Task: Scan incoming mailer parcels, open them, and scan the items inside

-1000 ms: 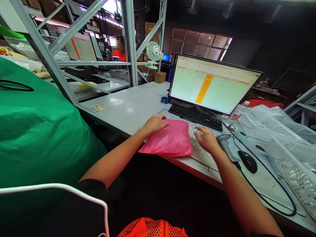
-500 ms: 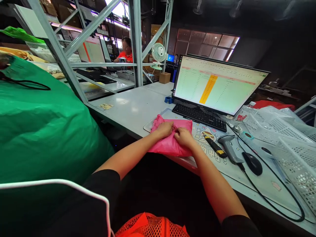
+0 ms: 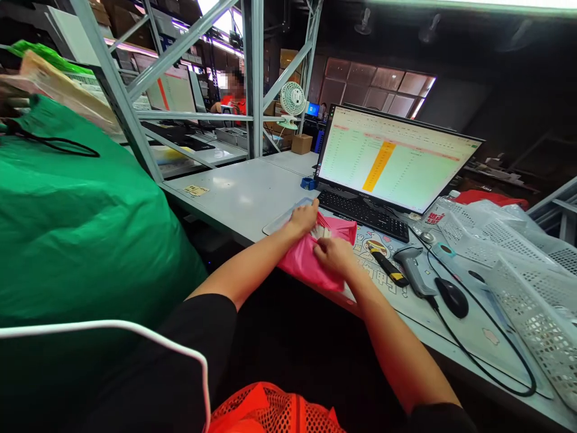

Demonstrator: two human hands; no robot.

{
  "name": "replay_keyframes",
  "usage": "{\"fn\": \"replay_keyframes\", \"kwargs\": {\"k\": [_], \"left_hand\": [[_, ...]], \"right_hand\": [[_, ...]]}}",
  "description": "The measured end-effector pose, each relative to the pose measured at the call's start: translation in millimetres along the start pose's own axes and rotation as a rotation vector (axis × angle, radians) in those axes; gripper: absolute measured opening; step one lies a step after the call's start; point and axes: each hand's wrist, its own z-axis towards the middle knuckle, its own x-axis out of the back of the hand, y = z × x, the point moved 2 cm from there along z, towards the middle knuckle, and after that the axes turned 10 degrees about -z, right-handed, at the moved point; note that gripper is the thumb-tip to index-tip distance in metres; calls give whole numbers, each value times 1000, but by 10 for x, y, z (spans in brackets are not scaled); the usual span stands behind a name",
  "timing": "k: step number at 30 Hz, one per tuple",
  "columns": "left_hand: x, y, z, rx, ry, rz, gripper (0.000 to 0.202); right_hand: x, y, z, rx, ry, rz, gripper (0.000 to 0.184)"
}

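A pink plastic parcel bag [image 3: 301, 263] lies at the near edge of the desk, in front of the black keyboard [image 3: 364, 213]. My left hand [image 3: 305, 219] grips its far end and pulls it up. My right hand [image 3: 332, 254] pinches the bag close beside it. Between the two hands the bag has parted and something pale shows inside. A black and yellow utility knife [image 3: 384, 265] lies on the printed desk mat just right of my right hand.
A monitor [image 3: 393, 159] with a spreadsheet stands behind the keyboard. A grey barcode scanner [image 3: 411, 264], a black mouse [image 3: 451, 297] and its cable lie to the right. White mesh baskets [image 3: 518, 264] fill the far right. A big green sack [image 3: 85, 240] sits at left. A person sits beyond the metal rack.
My right hand came off the desk mat onto the bag beside my left hand. Both hands then took hold and pulled the bag apart near its top.
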Motion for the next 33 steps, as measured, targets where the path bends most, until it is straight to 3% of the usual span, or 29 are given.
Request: {"fn": "replay_keyframes", "kwargs": {"k": [3,6,9,14,18,21,23,26,29,31,33], "left_hand": [[174,-80,184,52,48,32,51],[250,-205,294,76,72,67,51],[193,-340,345,83,57,100,50],[50,-412,384,37,-26,129,46],[146,-95,237,-153,-79,128,35],[267,333,-26,-469,-64,91,31],[272,570,-190,-591,-164,63,31],[134,694,-266,-427,-377,67,45],[-86,605,-147,-237,-498,81,105],[-228,510,-17,-157,-620,87,130],[-326,441,100,-114,-750,60,137]], "right_hand": [[17,-74,-370,112,72,-23,43],[-37,-41,-775,258,278,50,41],[-117,34,-1110,393,453,163,34],[-272,145,-1314,424,541,291,22],[-490,348,-1257,255,532,547,21],[-642,518,-1167,135,464,848,28],[-696,626,-1076,32,436,1001,35],[-715,810,-883,-237,513,1096,42],[-741,986,-640,-507,566,1177,53],[-783,1069,-470,-598,549,1230,60],[-837,1120,-313,-630,532,1269,60]]}}
